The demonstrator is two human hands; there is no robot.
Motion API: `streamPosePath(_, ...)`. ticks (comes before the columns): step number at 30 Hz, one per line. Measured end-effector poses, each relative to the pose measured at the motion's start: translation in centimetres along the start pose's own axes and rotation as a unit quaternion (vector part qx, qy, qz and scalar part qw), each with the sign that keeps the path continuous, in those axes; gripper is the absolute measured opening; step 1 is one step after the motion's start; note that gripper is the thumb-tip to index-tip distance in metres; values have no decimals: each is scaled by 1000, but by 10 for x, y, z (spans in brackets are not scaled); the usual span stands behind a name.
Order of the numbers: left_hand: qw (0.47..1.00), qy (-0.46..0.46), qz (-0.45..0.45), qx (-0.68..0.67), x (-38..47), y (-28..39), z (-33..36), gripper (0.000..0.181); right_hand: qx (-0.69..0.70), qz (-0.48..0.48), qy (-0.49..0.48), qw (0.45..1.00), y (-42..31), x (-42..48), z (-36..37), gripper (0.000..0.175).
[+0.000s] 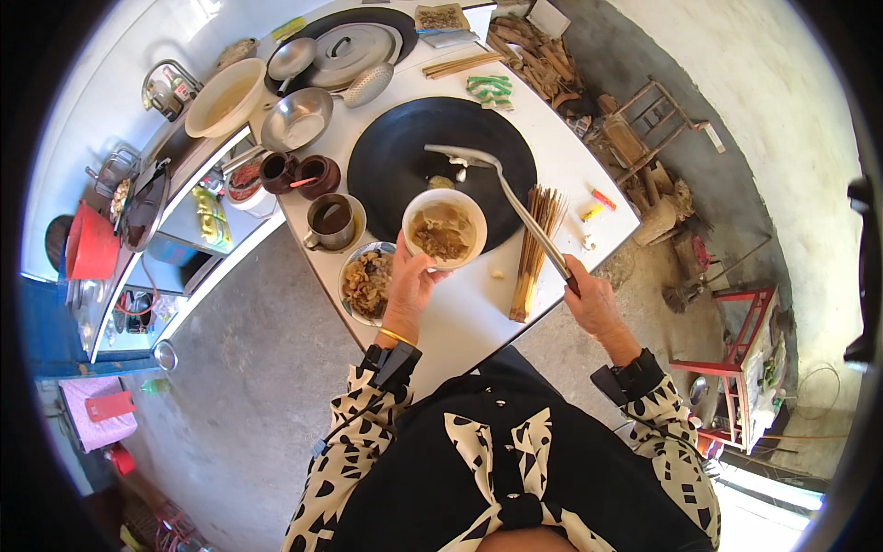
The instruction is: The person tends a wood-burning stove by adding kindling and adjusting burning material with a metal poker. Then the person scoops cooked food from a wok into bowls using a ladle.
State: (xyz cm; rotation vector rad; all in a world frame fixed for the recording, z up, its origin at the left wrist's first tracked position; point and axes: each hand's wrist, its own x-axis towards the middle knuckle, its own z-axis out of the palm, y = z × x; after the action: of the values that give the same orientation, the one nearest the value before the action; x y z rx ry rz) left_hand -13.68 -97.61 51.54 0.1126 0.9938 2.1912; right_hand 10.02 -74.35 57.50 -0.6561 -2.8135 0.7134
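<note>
My left hand [412,283] grips a white bowl [479,219] by its near side. Brownish food in liquid [443,233] lies in it, and the bowl hangs over the near rim of a large black wok [393,152] set into the counter. The long handle of a metal spatula [514,196] is held in my right hand [586,297]. Its blade reaches over the wok, with some pale pieces [461,172] close by it. Beside my left hand stands a patterned bowl of brown food [365,283]. A bamboo whisk brush [537,259] lies left of my right hand.
Left of the wok stand a metal mug [330,219], two dark jars [317,176] and a steel ladle pan [298,121]. A green-and-white cloth [491,92] lies beyond the wok. Firewood [545,58] is piled past the counter's right edge. Shelves [200,214] run along the left.
</note>
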Motion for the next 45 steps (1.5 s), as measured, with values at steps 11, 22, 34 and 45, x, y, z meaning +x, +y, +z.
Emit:
streamPosePath(11,989,54,-131,-49,-32,-59,-12,59,83,38,-26,995,-10,-5,-19,53)
streamPosePath(22,987,119,-110,-14,-47,-108,-31,68,305,233,-111,917,-23,-18,-23,48)
streamPosePath(34,976,148,-144,-75,-61,-115,-30,40,418,267,-162,853,-27,-31,-29,56)
streamPosePath(45,976,93,-175,-87,-48,-112,-37,38,493,319,-179,789,-31,-46,-44,54)
